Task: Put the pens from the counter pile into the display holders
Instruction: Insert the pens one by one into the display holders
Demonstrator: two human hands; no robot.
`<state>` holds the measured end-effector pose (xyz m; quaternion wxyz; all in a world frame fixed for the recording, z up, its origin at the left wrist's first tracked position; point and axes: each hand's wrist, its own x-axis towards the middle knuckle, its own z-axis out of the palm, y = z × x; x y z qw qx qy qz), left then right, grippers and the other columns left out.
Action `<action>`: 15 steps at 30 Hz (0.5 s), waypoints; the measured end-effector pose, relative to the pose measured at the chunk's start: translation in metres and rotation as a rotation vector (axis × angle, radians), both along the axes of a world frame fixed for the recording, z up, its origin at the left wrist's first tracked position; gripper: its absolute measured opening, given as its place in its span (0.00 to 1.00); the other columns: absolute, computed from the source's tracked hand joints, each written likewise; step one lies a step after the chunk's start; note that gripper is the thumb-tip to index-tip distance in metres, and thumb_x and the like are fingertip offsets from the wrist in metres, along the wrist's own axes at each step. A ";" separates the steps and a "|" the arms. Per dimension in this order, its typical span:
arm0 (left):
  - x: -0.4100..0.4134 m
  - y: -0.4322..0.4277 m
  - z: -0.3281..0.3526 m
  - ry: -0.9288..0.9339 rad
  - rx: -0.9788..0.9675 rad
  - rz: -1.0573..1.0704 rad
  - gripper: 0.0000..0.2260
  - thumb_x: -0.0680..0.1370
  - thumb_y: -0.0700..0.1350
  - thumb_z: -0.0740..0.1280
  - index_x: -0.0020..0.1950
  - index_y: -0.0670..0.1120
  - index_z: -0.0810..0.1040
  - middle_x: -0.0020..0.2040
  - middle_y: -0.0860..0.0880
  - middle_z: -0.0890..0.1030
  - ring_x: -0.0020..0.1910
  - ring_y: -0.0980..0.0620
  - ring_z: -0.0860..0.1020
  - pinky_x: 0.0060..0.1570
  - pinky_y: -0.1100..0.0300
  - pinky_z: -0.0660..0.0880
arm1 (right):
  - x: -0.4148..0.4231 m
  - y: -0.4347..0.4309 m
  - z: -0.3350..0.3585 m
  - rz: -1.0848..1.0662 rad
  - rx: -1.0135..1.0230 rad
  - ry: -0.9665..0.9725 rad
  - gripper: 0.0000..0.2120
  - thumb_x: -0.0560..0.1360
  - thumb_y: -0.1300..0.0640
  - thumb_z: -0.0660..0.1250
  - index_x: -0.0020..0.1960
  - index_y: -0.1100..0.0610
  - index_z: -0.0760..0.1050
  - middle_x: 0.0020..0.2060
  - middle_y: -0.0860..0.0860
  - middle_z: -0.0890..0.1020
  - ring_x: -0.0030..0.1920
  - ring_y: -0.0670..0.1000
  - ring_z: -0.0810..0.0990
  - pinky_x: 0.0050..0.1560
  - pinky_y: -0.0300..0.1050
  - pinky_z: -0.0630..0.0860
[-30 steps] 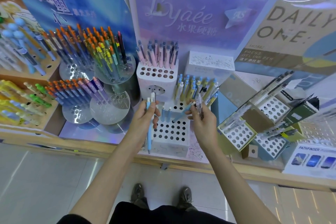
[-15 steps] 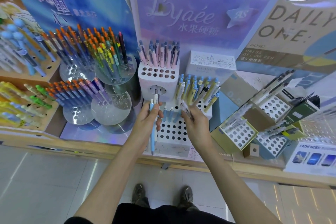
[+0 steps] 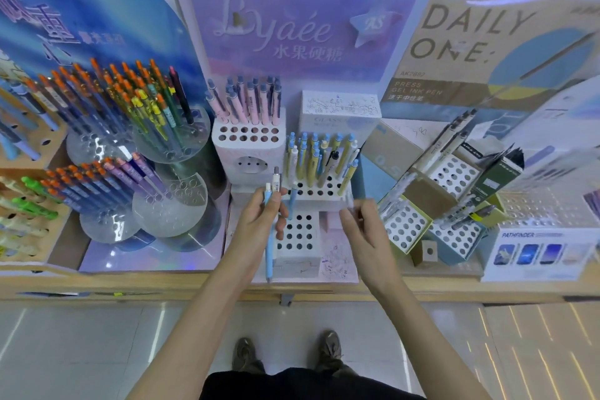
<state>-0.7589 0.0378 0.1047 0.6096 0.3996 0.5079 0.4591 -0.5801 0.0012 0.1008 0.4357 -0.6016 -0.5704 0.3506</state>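
**Entry: pen restock at the white stepped display holder (image 3: 293, 265) on the wooden desk (image 3: 130, 284)**

**Hazards, as judged**
1. The left hand (image 3: 256, 224) carries two pens at once. Drawing one out could loosen the other, which would drop to the desk or the floor.
2. The holes of the front tier sit close together. A tip brought in at a slant may catch a rim or enter the wrong hole.
3. The yellow-and-blue pens (image 3: 311, 156) lean loosely in the middle tier. A knuckle passing near them could knock them askew.
4. The right hand (image 3: 367, 234) is motion-blurred. A hasty reach is a likely cause of any of the above.

**Left hand:** It grasps a light blue pen (image 3: 268, 253), which hangs tip-down below the palm. It also grasps a white pen (image 3: 276, 180) with a metal end, which stands above the fingers. The hand is at the left edge of the front tier.

**Right hand:** The fingers are bent, just right of the front tier. A pale, clear streak shows at the fingertips, but whether it is a gripped pen cannot be told.

**Location of task items**
- Two pens are in the left hand, just beside the open holes.
- One blue pen (image 3: 293, 201) stands at the back of the front tier, between the hands.
- The pile is not in view.
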 end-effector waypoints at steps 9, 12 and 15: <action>0.045 -0.006 0.009 -0.021 0.002 -0.105 0.08 0.83 0.45 0.57 0.53 0.49 0.76 0.33 0.56 0.75 0.30 0.58 0.70 0.30 0.64 0.70 | 0.096 -0.010 0.006 -0.440 0.097 -0.002 0.12 0.78 0.54 0.65 0.38 0.56 0.69 0.30 0.48 0.68 0.32 0.45 0.65 0.36 0.44 0.63; 0.057 -0.007 0.011 -0.025 0.001 -0.104 0.08 0.83 0.45 0.57 0.54 0.48 0.76 0.34 0.55 0.75 0.30 0.57 0.70 0.31 0.64 0.69 | 0.106 0.003 0.006 -0.415 0.103 -0.043 0.14 0.78 0.53 0.66 0.36 0.58 0.69 0.29 0.52 0.69 0.30 0.43 0.65 0.32 0.37 0.62; 0.067 -0.009 0.013 -0.025 0.010 -0.089 0.08 0.83 0.45 0.57 0.54 0.47 0.75 0.33 0.55 0.75 0.29 0.57 0.69 0.30 0.64 0.69 | 0.107 0.013 0.006 -0.367 0.103 -0.071 0.16 0.77 0.56 0.67 0.33 0.55 0.67 0.27 0.47 0.67 0.27 0.42 0.64 0.28 0.32 0.61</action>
